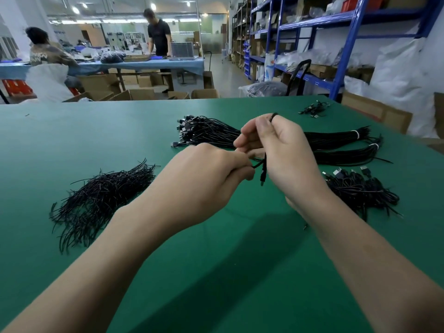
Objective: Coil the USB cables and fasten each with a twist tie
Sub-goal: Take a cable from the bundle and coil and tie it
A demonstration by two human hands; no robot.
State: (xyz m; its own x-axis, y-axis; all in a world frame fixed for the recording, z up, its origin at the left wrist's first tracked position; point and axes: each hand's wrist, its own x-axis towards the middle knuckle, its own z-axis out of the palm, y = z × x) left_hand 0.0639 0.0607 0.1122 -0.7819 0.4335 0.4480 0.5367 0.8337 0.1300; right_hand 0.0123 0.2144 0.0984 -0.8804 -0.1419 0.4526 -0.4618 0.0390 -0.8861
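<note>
Both hands meet above the middle of the green table. My right hand grips a black USB cable; a loop of it shows above the knuckles and its plug end hangs below the fingers. My left hand pinches a strand of the same cable beside the right fingers. A heap of black twist ties lies to the left. Straight bundled USB cables lie behind the hands, their plugs fanned out to the left. A pile of coiled cables sits to the right.
A few loose cables lie near the far right edge of the table. Beyond it stand cardboard boxes, blue shelving on the right, and another work table where two persons are busy.
</note>
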